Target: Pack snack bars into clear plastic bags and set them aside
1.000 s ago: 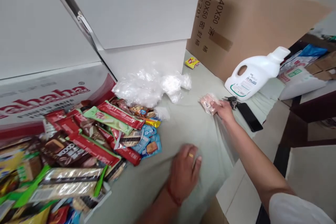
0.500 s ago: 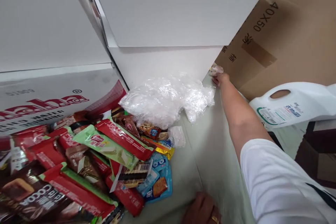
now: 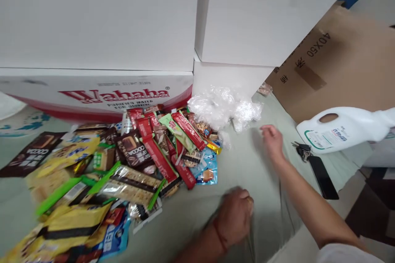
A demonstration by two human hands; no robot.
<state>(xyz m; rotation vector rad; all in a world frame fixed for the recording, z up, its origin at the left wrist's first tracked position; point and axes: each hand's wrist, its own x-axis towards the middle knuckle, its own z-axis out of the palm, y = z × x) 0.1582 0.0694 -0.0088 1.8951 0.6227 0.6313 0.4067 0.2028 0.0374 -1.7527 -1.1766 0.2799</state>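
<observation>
hands (image 3: 236,215): 2 | snack packets (image 3: 135,150): many | jug (image 3: 339,129): 1 | phone (image 3: 323,177): 1 | key bunch (image 3: 303,151): 1

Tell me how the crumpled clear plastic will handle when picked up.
The crumpled clear plastic is probably light and floppy, since it looks thin and see-through. Its loose folds may spread apart when lifted, and the glossy surface could be slippery.
</observation>
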